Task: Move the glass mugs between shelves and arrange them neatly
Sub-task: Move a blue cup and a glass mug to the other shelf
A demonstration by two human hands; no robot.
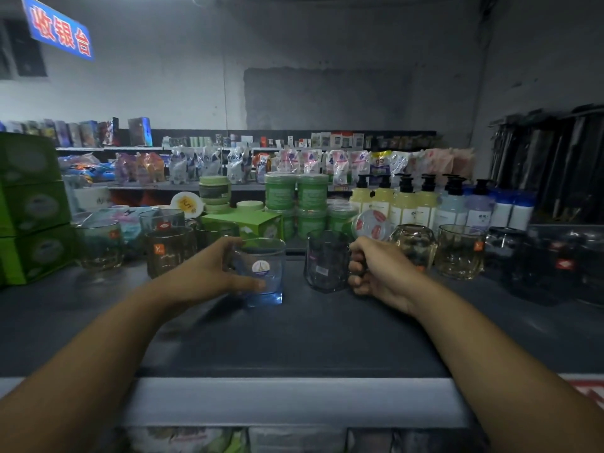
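Dark shelf [294,338] carried both upright mugs: left hand [209,273] wrapped the blue-tinted mug [263,273], right hand [379,273] fisted round the grey mug [327,261] handle, which pointed right

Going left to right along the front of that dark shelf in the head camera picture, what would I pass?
Green boxes → amber mug with orange sticker → left hand on the blue glass → dark mug → right hand on its handle → clear mug with orange sticker → black mugs.
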